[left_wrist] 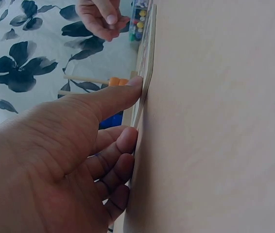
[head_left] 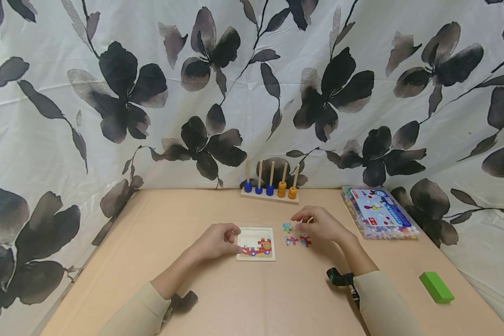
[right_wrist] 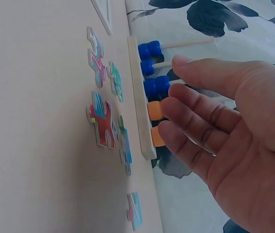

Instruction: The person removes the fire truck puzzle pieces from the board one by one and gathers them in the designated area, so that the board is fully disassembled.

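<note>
My left hand (head_left: 216,240) pinches the left edge of a small square jigsaw board (head_left: 255,232), thumb on the rim and fingertips at its side. The board lies on the table with red vehicle pieces (head_left: 262,248) fitted along its lower and right part; its upper left is bare. To the right of it, my right hand (head_left: 321,226) hovers over several loose jigsaw pieces, its fingers loosely bent and holding nothing. Among these are a green-blue piece (head_left: 287,227), a pink-white piece (head_left: 291,241) and a red-and-blue piece (right_wrist: 101,121). The right hand partly covers the loose pieces in the head view.
A wooden peg stand (head_left: 273,198) with blue and orange beads stands at the table's back edge. A clear box of colourful beads (head_left: 380,214) lies at the back right. A green block (head_left: 437,287) lies at the right. Flowered cloth hangs behind the table.
</note>
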Available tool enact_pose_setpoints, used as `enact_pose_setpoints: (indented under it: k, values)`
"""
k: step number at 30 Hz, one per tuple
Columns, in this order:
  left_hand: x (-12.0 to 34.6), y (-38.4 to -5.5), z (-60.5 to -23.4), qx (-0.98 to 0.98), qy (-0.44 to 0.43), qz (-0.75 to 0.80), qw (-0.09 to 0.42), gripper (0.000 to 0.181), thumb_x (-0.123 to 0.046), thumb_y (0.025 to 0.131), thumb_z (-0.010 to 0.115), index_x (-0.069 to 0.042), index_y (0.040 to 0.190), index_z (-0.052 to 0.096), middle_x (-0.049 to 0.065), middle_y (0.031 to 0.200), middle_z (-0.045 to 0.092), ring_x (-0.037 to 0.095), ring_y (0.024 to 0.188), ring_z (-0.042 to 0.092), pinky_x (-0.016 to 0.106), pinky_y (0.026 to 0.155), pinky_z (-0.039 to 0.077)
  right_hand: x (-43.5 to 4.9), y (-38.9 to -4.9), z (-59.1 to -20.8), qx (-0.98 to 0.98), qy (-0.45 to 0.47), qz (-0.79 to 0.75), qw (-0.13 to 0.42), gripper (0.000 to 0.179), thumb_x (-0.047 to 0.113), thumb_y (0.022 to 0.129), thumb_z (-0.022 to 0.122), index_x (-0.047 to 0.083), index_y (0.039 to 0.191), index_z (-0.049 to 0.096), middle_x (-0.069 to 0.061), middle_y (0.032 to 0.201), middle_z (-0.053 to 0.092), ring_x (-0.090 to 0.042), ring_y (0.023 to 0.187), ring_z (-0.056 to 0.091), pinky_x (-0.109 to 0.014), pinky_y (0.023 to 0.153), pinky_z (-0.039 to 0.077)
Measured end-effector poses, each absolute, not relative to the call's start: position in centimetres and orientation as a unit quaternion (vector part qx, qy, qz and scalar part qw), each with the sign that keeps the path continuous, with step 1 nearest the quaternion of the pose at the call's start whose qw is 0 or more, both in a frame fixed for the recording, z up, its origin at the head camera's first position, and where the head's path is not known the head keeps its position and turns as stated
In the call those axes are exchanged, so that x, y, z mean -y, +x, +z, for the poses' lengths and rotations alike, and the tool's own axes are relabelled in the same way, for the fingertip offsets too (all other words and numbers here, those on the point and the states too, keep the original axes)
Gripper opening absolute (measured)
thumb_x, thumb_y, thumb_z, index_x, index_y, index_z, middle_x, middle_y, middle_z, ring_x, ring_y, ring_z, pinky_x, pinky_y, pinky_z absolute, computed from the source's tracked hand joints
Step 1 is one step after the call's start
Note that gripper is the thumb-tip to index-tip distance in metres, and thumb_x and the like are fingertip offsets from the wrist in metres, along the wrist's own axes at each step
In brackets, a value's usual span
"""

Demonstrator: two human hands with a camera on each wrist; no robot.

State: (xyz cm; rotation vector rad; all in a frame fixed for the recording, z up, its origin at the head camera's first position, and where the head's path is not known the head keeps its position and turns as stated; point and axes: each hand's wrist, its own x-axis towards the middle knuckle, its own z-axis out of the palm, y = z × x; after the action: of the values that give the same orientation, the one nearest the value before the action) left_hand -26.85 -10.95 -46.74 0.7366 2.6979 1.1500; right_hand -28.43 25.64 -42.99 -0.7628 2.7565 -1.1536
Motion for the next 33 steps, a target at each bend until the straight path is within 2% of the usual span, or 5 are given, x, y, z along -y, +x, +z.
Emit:
enact_pose_setpoints:
  k: [12,20,28,33]
  values:
    - [10.9,-26.9,-46.9,-0.896,0.245,0.367,0.055,0.05,-0.03,0.079,0.092,-0.005,0.116,0.07,-0.002,0.081,0.063,0.01,0.074,0.055,0.026,0.073,0.044,-24.4,-27.9,-42.8,-0.88,-0.267,-0.391,0.035,0.025,0.007,0.095,0.074,0.001,0.119,0.075,-0.012,0.107,0.072,-0.02,0.09,0.061,-0.032,0.08,0.054]
    - [10.9,-26.9,-46.8,-0.893,0.25,0.37,0.056,0.05,-0.028,0.079,0.092,-0.003,0.115,0.07,-0.004,0.08,0.061,0.01,0.073,0.055,0.026,0.073,0.044,-23.0,-27.8,-43.1,-0.873,-0.291,-0.389,0.044,0.027,0.006,0.095,0.072,0.0,0.122,0.073,-0.017,0.108,0.072,-0.017,0.089,0.062,-0.031,0.079,0.055]
    - [10.9,-26.9,-46.7,-0.893,0.245,0.372,0.06,0.051,-0.029,0.079,0.092,-0.003,0.117,0.07,-0.004,0.08,0.062,0.01,0.074,0.055,0.025,0.073,0.045,-21.6,-27.6,-43.2,-0.864,-0.303,-0.4,0.044,0.026,0.003,0.096,0.072,0.0,0.121,0.073,-0.015,0.106,0.072,-0.021,0.087,0.062,-0.035,0.078,0.055]
    - [10.9,-26.9,-46.5,-0.893,0.238,0.376,0.064,0.052,-0.029,0.079,0.092,-0.003,0.119,0.07,-0.004,0.08,0.062,0.01,0.074,0.055,0.026,0.072,0.045,-20.8,-27.5,-43.2,-0.866,-0.305,-0.394,0.047,0.026,0.006,0.096,0.073,0.0,0.121,0.074,-0.011,0.105,0.072,-0.02,0.087,0.061,-0.031,0.077,0.054]
